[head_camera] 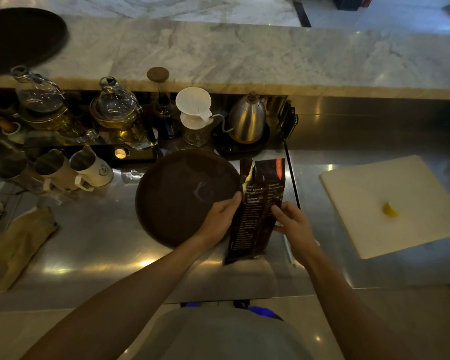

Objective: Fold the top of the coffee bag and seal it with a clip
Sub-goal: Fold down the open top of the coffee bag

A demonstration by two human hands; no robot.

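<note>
A dark brown coffee bag [257, 211] with small printed text and an orange tab at its top stands on the steel counter, its top end pointing away from me and looking crumpled open. My left hand [220, 218] grips the bag's left edge about halfway up. My right hand [292, 223] holds its right edge at the same height, fingers pinching the side. I see no clip anywhere in view.
A round dark tray [172, 198] lies just left of the bag. Behind stand a white dripper [194, 105], a steel kettle [247, 120], glass teapots and several cups [89, 167]. A white cutting board [390, 203] with a lemon piece [389, 210] is at right, a cloth [16, 245] at left.
</note>
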